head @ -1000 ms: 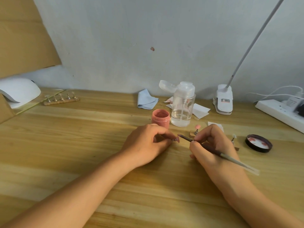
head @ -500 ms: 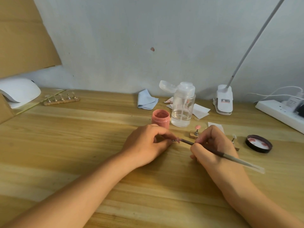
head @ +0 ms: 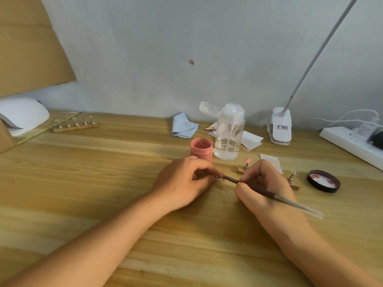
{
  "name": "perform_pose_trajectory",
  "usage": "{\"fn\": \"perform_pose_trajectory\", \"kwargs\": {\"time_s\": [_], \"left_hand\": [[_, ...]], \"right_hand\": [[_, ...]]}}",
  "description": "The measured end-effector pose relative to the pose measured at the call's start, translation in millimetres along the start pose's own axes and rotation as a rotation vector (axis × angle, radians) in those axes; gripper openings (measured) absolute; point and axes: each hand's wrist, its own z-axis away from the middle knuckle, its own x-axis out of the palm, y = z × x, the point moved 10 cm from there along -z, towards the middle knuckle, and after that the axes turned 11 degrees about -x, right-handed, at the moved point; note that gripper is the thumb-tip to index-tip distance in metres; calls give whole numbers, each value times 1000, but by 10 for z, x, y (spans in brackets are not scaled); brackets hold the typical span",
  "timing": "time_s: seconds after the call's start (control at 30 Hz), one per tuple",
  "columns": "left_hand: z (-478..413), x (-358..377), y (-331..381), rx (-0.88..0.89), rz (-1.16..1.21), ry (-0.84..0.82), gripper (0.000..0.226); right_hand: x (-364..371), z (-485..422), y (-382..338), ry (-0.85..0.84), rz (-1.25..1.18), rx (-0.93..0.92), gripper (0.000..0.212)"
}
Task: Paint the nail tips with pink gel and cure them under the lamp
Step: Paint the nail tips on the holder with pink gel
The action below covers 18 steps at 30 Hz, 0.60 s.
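Worktop of pale wooden planks (head: 83, 183), carrying every item listed here. Left hand (head: 182, 183), resting at centre: grip narrow, thumb and forefinger pinched on a small nail tip (head: 221, 176) on a metal stem, mostly hidden by the fingers. Right hand (head: 265, 181), just beside it: grip closed round a slim brush (head: 290, 200) with a dark ferrule and a pale handle, its bristle end touching the nail tip. Open round jar of pink gel (head: 201, 149), just behind the left hand. Clear plastic pump bottle (head: 229, 133) with its flip cap raised, beside the jar. Dark round jar lid (head: 323, 181) lying inside-up, right of the right hand. Pink-coated tip on a small stand (head: 246, 162), between bottle and right hand; a clear tip on a second stand (head: 291, 176), near the lid. White domed curing lamp (head: 22, 114), far left edge. Wooden strip with five metal stands (head: 75, 124), beside that lamp. Folded pale blue cloth (head: 184, 126), by the wall. White clip-base desk lamp (head: 279, 127) and white power strip (head: 352, 143), at the right.
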Motion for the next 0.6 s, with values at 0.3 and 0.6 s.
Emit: {"fn": "perform_pose_trajectory", "kwargs": {"time_s": [0.3,0.6], "left_hand": [[-4,7,-9,-3,10,-2,23],[-3,4,-5,-6,-6,2,23]], "right_hand": [[-42,-7,33,26,4,20,13],[-139,24,35,134,-130,79,14]]}}
